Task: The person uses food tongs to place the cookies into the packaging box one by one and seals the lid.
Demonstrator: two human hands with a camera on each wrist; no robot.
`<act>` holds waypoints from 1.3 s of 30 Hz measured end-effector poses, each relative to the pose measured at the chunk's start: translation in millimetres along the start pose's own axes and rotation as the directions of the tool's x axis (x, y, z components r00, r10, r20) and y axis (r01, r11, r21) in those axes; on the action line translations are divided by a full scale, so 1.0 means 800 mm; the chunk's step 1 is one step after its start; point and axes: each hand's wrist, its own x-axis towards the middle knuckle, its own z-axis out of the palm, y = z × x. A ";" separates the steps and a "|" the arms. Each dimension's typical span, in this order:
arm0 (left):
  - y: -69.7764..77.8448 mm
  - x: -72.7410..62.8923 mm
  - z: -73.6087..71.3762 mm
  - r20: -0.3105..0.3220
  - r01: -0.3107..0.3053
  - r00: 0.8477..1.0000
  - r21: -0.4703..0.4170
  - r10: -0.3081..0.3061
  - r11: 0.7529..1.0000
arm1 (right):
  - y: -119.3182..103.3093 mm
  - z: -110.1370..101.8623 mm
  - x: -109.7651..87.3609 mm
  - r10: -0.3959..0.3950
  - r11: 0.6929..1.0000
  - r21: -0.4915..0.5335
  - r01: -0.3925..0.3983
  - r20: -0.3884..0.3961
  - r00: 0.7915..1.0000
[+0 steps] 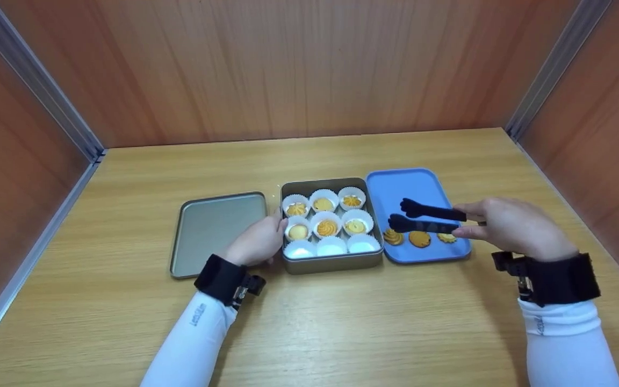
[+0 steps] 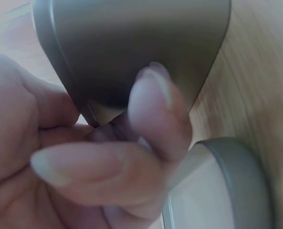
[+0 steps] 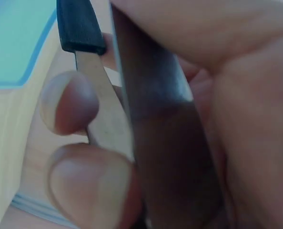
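Observation:
My left hand (image 1: 256, 239) grips the left wall of a square metal tin (image 1: 336, 263), its fingers against the outer side in the left wrist view. White paper cups (image 1: 363, 244) fill the tin in three rows; the back and middle rows hold cookies (image 1: 327, 228), while the front row shows bare white paper. A pair of tongs (image 1: 433, 210) with black tips and metal arms is in my right hand (image 1: 519, 226), thumb and fingers around the arms. The tongs' tips are spread, with nothing between them, over a blue tray (image 1: 406, 185). A swirl cookie (image 1: 393, 237), a round cookie (image 1: 419, 239) and a paler cookie (image 1: 447, 237) lie near the tray's front.
The tin's flat metal lid (image 1: 207, 226) lies on the table to the left, partly behind my left hand. The tray stands right beside the tin. Wood-grain panels (image 1: 309, 70) enclose the wooden table (image 1: 342, 333) at the back and both sides.

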 end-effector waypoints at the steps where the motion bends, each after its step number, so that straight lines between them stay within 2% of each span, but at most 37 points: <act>1: 0.000 0.000 0.000 0.000 0.004 1.000 0.003 -0.004 1.000 | 0.002 0.000 0.000 0.003 1.000 0.011 -0.003 0.011 1.000; 6: 0.000 0.001 0.000 0.000 0.010 1.000 0.012 -0.010 1.000 | 0.006 0.003 0.003 0.008 0.999 0.039 -0.009 0.044 0.999; 12: -0.001 0.001 0.000 0.012 0.018 1.000 -0.008 -0.018 1.000 | 0.001 0.011 0.009 0.003 1.000 0.023 -0.005 0.062 0.998; 20: -0.003 0.002 0.000 0.001 -0.027 1.000 0.015 0.027 1.000 | -0.009 0.014 0.012 -0.032 0.999 -0.042 0.033 0.026 0.999; 29: -0.002 0.001 0.001 0.005 -0.011 1.000 0.018 0.011 1.000 | -0.007 0.013 0.009 -0.065 0.994 -0.094 0.062 -0.023 0.998; 39: -0.002 0.003 0.000 0.014 0.010 1.000 0.009 -0.010 1.000 | 0.006 0.008 0.006 -0.023 0.996 -0.082 0.020 -0.037 0.999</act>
